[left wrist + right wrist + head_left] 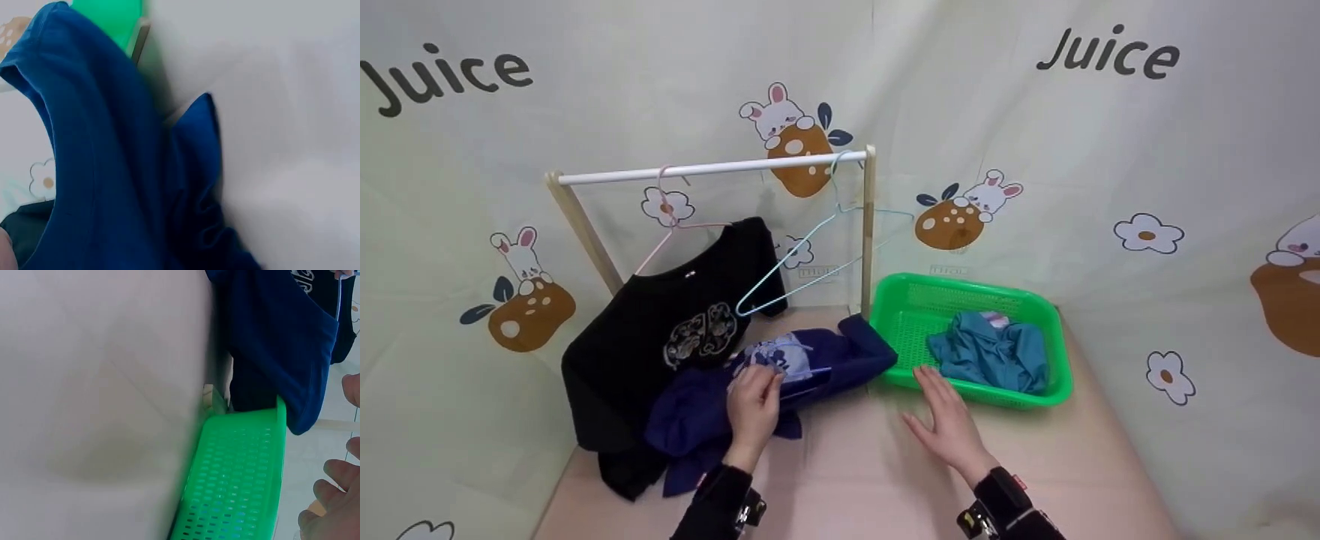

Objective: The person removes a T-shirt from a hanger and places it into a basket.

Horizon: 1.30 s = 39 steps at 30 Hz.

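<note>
My left hand (754,405) has its fingers curled at the upper edge of a dark blue garment (847,360) with a pale printed patch, and pinches it there. The garment bunches toward the left and stretches right to the basket's rim; in the left wrist view its blue cloth (107,146) fills much of the picture. My right hand (949,427), fingers extended and thumb apart, is in front of the green basket (1054,375) and holds nothing. Right-hand fingers (332,492) show spread in the right wrist view. A light blue hanger (787,281) hangs just above the garment.
A wooden rack with a white rod (720,166) stands at the back. On it, a pink hanger (666,202) carries a black top (622,360), partly behind the blue garment. Teal cloth (994,352) lies crumpled in the basket. Printed curtains (1110,165) surround the table (885,480).
</note>
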Each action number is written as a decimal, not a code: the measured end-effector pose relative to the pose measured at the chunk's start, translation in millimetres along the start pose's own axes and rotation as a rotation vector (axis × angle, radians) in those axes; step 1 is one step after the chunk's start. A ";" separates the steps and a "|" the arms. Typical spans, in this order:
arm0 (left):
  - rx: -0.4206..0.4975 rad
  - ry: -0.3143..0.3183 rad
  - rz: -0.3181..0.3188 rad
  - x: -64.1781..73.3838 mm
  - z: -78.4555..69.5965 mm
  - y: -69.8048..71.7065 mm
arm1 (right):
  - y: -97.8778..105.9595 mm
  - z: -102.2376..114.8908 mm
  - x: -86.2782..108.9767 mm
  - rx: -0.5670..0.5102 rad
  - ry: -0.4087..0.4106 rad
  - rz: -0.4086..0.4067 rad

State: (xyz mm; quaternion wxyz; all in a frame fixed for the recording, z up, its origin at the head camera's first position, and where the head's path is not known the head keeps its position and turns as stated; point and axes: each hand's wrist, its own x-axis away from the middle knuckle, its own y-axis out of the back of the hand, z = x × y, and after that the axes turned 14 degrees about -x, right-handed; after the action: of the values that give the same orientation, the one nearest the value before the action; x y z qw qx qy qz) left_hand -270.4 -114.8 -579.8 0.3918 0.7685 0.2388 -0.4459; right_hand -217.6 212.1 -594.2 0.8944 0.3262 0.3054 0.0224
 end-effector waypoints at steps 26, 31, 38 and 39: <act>-0.017 -0.169 -0.192 -43.2 -57.8 28.0 | 1.3 25.6 -49.5 0.014 0.129 -0.119; 0.022 -0.125 -0.163 -54.4 -69.1 31.3 | 9.1 29.3 -54.2 -0.041 0.161 -0.225; 0.097 -0.102 -0.128 -61.3 -78.1 31.8 | 21.8 29.6 -57.3 -0.075 0.210 -0.309; 0.098 -0.102 -0.121 -61.9 -78.4 31.6 | 23.5 29.5 -57.7 -0.074 0.216 -0.315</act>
State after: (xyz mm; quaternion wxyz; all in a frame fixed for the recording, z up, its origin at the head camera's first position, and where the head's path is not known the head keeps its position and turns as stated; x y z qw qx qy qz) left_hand -238.9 -70.3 -490.3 0.3374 0.7474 0.2425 -0.5184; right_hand -244.2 200.0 -531.8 0.8603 0.2369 0.4457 -0.0719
